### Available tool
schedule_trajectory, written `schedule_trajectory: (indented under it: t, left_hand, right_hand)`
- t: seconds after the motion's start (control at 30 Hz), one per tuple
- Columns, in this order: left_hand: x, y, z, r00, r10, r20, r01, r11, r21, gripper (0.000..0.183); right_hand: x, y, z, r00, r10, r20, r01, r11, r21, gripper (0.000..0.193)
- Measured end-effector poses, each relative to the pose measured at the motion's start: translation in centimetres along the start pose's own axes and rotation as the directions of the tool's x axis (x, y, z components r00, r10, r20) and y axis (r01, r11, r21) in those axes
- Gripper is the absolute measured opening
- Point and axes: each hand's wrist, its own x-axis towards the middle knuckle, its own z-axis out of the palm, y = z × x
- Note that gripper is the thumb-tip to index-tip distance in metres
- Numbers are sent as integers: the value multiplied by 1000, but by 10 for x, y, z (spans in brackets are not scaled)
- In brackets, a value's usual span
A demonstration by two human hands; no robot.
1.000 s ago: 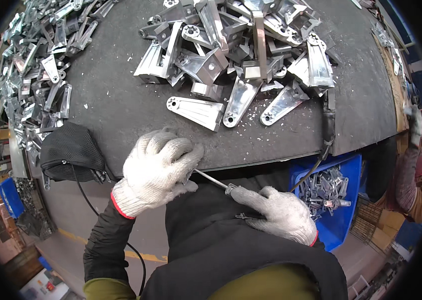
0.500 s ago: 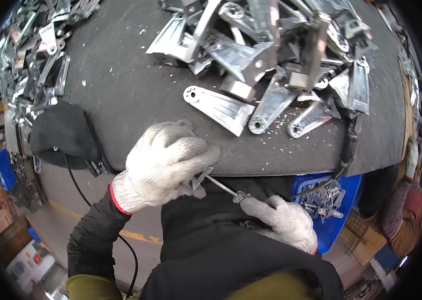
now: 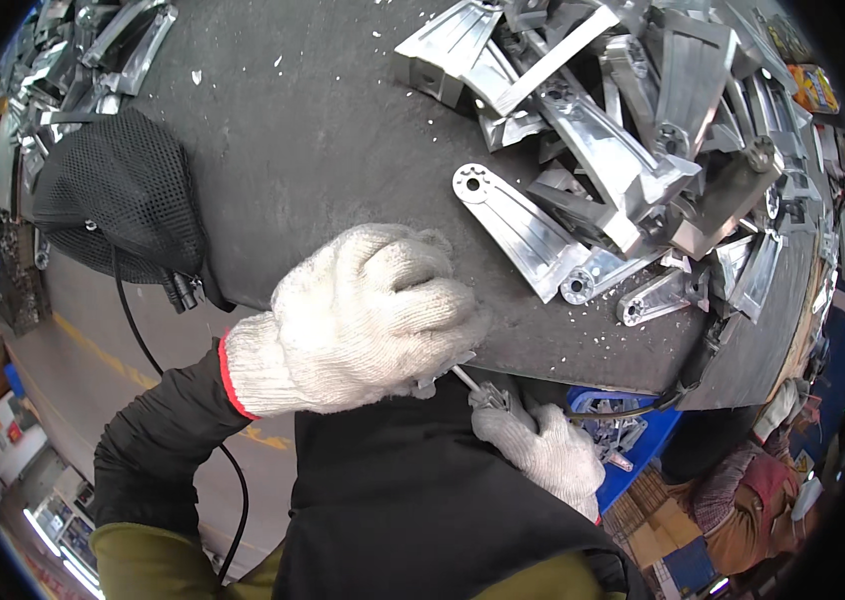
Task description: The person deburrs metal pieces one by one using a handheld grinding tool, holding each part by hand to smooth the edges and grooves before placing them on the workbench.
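Observation:
My left hand (image 3: 373, 315), in a white knit glove with a red cuff, is closed at the near edge of the dark work table (image 3: 283, 180). A small silver metal part (image 3: 427, 387) peeks out beneath its fingers; the glove hides most of it. Just to the right and lower, my gloved right hand (image 3: 543, 450) is wrapped round a tool with a thin metal rod (image 3: 465, 378) and a metal collar. The rod's tip reaches the metal part under my left fingers; whether they touch is hidden.
Cast metal brackets (image 3: 593, 150) lie heaped on the table's right, with one bracket (image 3: 518, 225) nearest my left hand. More castings are at the far left, beside a black mesh bag (image 3: 118, 195) with a cable. A blue bin (image 3: 633, 450) holds small metal pieces. Another person (image 3: 753, 490) is at right.
My view has shifted, so the brackets appear further right and lower. My left hand has turned over the metal part, covering more of it and the rod. Both hands keep their holds.

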Motion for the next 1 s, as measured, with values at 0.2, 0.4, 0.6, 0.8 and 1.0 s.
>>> schedule_trajectory:
  t: [0.2,0.4,0.6,0.8,1.0]
  left_hand:
    - [-3,-2,-1,1000,-22,-6,22,999,49,67]
    - [-4,-3,3,999,-23,-26,24,999,25,63]
    - [-1,-6,9,999,-21,-27,20,1000,-11,59]
    - [0,-9,1,1000,25,0,-25,999,25,52]
    - [-2,-8,7,998,-10,-65,11,1000,13,48]
  right_hand:
    - [47,4,-34,845,-302,442,75,885,460,81]
    - [53,39,-5,708,-535,461,-180,494,851,103]
    - [49,24,4,743,-439,504,-246,522,817,107]
    - [42,29,10,797,-384,467,-163,607,777,109]
    - [34,36,6,831,-437,344,7,627,779,106]
